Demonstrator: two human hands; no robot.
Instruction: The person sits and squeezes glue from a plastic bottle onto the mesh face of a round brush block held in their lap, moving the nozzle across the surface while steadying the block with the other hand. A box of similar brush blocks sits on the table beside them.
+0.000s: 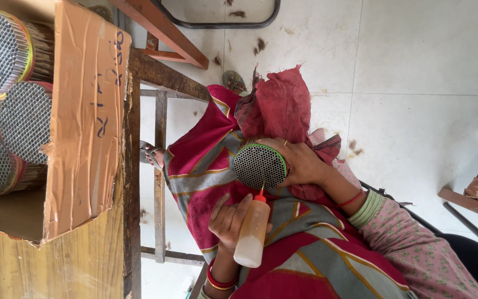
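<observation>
**Nozzle at the tube bundle**

A round bundle of thin tubes (259,165), green-banded, rests on the lap over red cloth (283,102). One hand (301,161) wraps its far rim, fingers clamped on it. The other hand (229,220) grips a squeeze bottle (252,233), fingers closed round its body — the red nozzle touches the bundle's lower edge. Which hand is left, I cannot tell. Open tiled floor (416,50) lies beyond; a cardboard box (84,122) of more bundles sits on the wooden surface (56,266) well apart.
</observation>
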